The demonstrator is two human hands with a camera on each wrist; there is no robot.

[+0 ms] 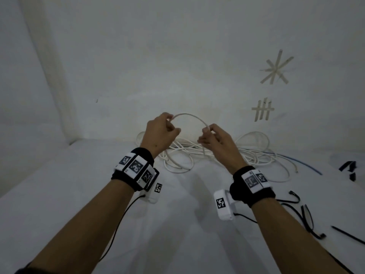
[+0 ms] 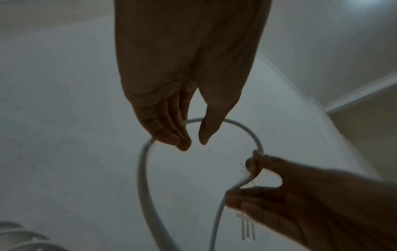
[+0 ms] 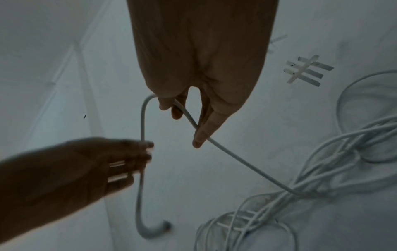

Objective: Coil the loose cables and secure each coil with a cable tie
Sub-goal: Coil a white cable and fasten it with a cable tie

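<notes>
I hold a white cable (image 1: 189, 116) up in an arc between my hands, above the table. My left hand (image 1: 173, 125) pinches one side of the arc, and my right hand (image 1: 204, 135) pinches the other. In the left wrist view the cable (image 2: 247, 130) runs between my left hand's (image 2: 194, 142) fingers and thumb, then curves to the right hand (image 2: 257, 188). In the right wrist view the cable (image 3: 236, 158) crosses my right hand's (image 3: 184, 129) fingers and drops into a tangle of white cables (image 3: 322, 195). That tangle (image 1: 227, 155) lies on the table under my hands.
Several black cable ties (image 1: 308, 218) lie on the white table (image 1: 79, 184) at the right, with more black pieces (image 1: 348, 169) farther back. A blue cable (image 1: 308, 165) runs out of the tangle to the right. Tape marks (image 1: 276, 69) are stuck on the wall behind.
</notes>
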